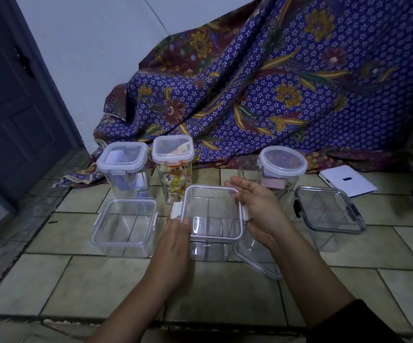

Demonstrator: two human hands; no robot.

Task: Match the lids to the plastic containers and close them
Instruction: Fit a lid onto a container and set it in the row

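The clear square plastic container (211,233) with its white-rimmed clear lid (213,211) sits between the hands, lid laid on and both side clips still flared out. The left hand (175,241) pinches the lid's near-left edge; the right hand (262,209), open and flat, rests against the right clip. This looks like the latching step: next, both clips need pressing down.
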